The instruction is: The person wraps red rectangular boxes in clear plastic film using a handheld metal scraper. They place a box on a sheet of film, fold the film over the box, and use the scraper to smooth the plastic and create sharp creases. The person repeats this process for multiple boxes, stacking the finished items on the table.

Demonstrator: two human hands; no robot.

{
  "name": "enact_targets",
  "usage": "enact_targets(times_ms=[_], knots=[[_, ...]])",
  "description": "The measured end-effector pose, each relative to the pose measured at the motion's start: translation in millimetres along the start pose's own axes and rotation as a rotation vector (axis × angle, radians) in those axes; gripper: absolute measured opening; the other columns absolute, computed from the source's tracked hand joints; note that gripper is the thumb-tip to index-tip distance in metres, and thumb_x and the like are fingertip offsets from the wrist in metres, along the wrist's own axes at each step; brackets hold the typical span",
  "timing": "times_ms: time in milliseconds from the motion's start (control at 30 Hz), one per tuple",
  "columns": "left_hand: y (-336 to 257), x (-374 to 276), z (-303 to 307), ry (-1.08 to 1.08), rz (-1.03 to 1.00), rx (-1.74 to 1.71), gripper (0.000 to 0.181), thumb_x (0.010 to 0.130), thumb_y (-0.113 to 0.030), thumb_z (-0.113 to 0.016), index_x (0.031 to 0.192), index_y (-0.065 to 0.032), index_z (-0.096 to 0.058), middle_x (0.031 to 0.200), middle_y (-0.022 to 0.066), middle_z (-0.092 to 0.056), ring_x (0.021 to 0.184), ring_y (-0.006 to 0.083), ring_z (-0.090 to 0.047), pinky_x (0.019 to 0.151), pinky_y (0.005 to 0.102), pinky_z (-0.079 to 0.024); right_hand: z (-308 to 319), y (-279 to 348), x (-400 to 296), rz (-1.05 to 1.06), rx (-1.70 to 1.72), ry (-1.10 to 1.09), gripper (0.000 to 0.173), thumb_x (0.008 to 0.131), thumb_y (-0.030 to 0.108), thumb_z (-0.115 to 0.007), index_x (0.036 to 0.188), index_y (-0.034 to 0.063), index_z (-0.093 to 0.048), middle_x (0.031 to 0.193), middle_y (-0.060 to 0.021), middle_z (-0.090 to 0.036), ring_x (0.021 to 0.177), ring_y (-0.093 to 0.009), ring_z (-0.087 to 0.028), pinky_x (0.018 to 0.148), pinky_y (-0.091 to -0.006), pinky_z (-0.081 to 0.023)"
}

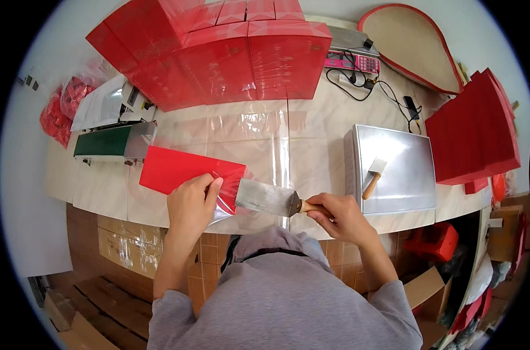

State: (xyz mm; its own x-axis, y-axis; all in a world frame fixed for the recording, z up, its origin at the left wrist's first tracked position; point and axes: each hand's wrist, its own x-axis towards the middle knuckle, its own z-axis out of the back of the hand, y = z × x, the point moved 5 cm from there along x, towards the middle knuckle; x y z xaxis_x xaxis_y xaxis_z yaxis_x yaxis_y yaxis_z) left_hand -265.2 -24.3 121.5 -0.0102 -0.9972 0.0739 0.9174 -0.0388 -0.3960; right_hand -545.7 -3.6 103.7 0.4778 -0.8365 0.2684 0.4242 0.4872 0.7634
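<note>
A red box (184,168) lies on the marble-patterned table, with clear plastic film (224,207) around its right end. My left hand (195,199) is on the box's near side, pinching the film between thumb and fingers. My right hand (341,217) grips the wooden handle of a wide-bladed metal scraper (265,197). The flat blade points left, and its tip is at the box's right end; whether it touches cannot be told. More clear film (282,153) lies across the table beyond the blade.
Wrapped red boxes (221,70) stand at the back. On the right, a metal-topped plate (396,162) bears a smaller scraper (373,177), near stacked red boxes (475,131). A pink-fronted scale (354,61) with cables stands behind. A small green-belted conveyor (103,142) is at left.
</note>
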Motion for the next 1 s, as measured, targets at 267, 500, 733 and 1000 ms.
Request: enact_targets(times_ms=[267, 500, 733, 1000], knots=[[-1, -5, 14, -0.133, -0.078, -0.014, 0.021, 0.089, -0.024, -0.065, 0.082, -0.0045, -0.060, 0.079, 0.0099, -0.063, 0.075, 0.0283, -0.061, 0.062, 0.0411, -0.047, -6, 29, 12, 0.006, -0.110, 0.048, 0.014, 0.089, 0.017, -0.068, 0.093, 0.0053, -0.062, 0.074, -0.0086, -0.066, 0.056, -0.027, -0.062, 0.049, -0.0355, -0.048], [-22, -29, 45, -0.075, -0.551, -0.018, 0.019, 0.078, -0.017, -0.073, 0.091, -0.0072, -0.063, 0.095, 0.0059, -0.061, 0.097, 0.0253, -0.058, 0.092, 0.0428, -0.043, -21, 48, 27, 0.040, -0.147, 0.045, 0.016, 0.091, 0.020, -0.066, 0.089, 0.0058, -0.059, 0.070, -0.0088, -0.064, 0.054, -0.029, -0.060, 0.046, -0.0375, -0.045], [2, -29, 45, -0.036, -0.593, 0.009, 0.017, 0.072, -0.014, -0.075, 0.084, -0.0080, -0.066, 0.090, 0.0043, -0.062, 0.094, 0.0247, -0.059, 0.093, 0.0431, -0.044, -34, 55, 42, 0.082, -0.178, 0.080, 0.017, 0.092, 0.021, -0.064, 0.090, 0.0058, -0.057, 0.069, -0.0102, -0.064, 0.054, -0.030, -0.060, 0.045, -0.0385, -0.045], [8, -12, 50, -0.063, -0.706, -0.101, 0.011, 0.074, -0.012, -0.073, 0.081, -0.0081, -0.066, 0.086, 0.0033, -0.063, 0.087, 0.0222, -0.060, 0.092, 0.0441, -0.045, -32, 55, 47, 0.069, -0.181, 0.117, 0.016, 0.092, 0.020, -0.065, 0.093, 0.0057, -0.060, 0.069, -0.0104, -0.065, 0.057, -0.031, -0.062, 0.049, -0.0384, -0.046]])
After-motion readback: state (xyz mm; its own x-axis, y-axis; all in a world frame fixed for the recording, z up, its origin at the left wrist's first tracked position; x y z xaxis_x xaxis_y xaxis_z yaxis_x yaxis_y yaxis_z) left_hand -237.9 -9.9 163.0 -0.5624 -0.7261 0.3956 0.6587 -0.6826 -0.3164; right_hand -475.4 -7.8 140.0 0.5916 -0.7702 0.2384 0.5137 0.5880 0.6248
